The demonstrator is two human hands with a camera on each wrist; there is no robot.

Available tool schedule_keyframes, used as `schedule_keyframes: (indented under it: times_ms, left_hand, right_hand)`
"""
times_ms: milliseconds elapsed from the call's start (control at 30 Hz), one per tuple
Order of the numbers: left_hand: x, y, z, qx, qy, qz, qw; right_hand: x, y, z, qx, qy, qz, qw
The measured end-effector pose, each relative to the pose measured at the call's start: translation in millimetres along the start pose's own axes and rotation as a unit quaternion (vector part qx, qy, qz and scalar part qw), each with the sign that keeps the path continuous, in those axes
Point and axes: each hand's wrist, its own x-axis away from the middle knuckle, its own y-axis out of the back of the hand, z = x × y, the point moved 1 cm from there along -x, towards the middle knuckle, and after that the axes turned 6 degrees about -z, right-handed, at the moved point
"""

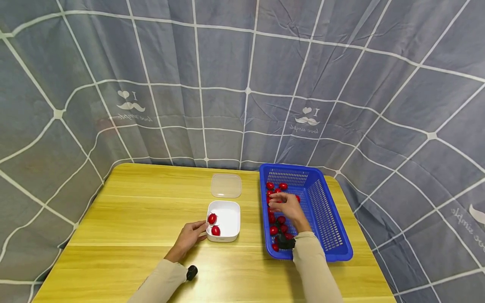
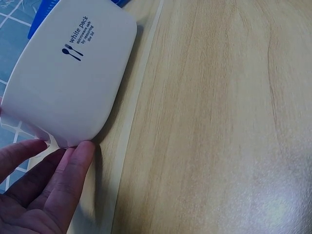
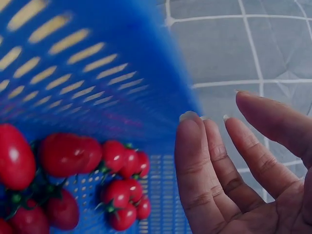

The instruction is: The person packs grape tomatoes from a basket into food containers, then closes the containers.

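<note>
A small white square box (image 1: 229, 216) stands on the table with two red cherry tomatoes (image 1: 215, 230) along its left side. My left hand (image 1: 189, 236) rests its fingertips against the box's left side; in the left wrist view, straight fingers (image 2: 73, 170) touch a lower corner of the printed wall. Over the left half of a blue plastic basket (image 1: 326, 202) hovers my right hand (image 1: 289, 207), its thumb and fingers apart and nothing between them. Red cherry tomatoes (image 3: 63, 155) with green stems lie in the basket, beside that hand in the right wrist view.
Behind the box lies a translucent lid (image 1: 226, 186), flat on the wooden table (image 1: 151, 202). The basket's tall slotted walls stand at the table's right side. A grey curtain (image 1: 223, 105) with white grid lines hangs around the back and sides.
</note>
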Motion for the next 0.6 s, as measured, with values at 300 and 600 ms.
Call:
schedule_keyframes:
  times_ms: [300, 600]
  left_hand:
    - [1.1, 0.9, -1.1, 0.001, -0.004, 0.006, 1.0000]
    - [0.8, 1.9, 0.2, 0.007, -0.006, 0.004, 0.9999]
  right_hand:
    - [-3, 9.2, -17, 0.040, -0.020, 0.008, 0.999]
    - [-7, 15.9, -29, 0.070, -0.039, 0.032, 0.996]
